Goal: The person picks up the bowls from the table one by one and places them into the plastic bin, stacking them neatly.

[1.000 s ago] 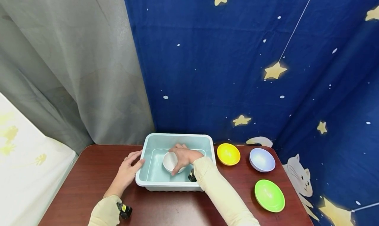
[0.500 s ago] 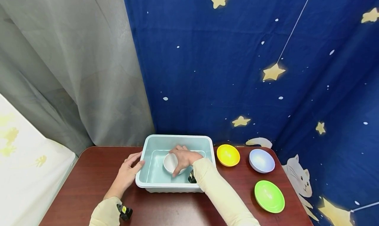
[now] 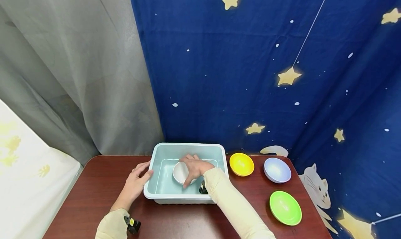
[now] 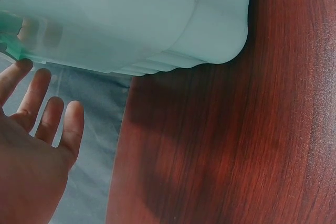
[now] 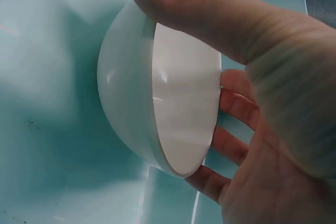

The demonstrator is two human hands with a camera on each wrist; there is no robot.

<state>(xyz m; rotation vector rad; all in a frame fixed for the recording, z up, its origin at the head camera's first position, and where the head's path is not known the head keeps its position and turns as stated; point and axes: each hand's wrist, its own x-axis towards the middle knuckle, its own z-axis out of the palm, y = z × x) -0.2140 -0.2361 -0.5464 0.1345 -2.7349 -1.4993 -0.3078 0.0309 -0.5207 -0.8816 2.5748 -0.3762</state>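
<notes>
- The white bowl [image 3: 180,173] is gripped at its rim by the right hand [image 3: 195,167], with the thumb on one side and the fingers on the other.
- It is held inside the tub [image 3: 185,196]; whether the bottom is touched cannot be told.
- The tub's left rim is touched by the left hand [image 3: 135,183], its fingers loosely spread.
- On the counter [image 3: 175,221], the yellow bowl [image 3: 242,164] is placed just beside the tub, the blue bowl [image 3: 277,170] and green bowl [image 3: 285,208] farther right.

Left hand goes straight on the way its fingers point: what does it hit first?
Likely the left side of the tub. The left hand is right up against or very near it; depth makes it hard to tell whether every finger touches.
</notes>
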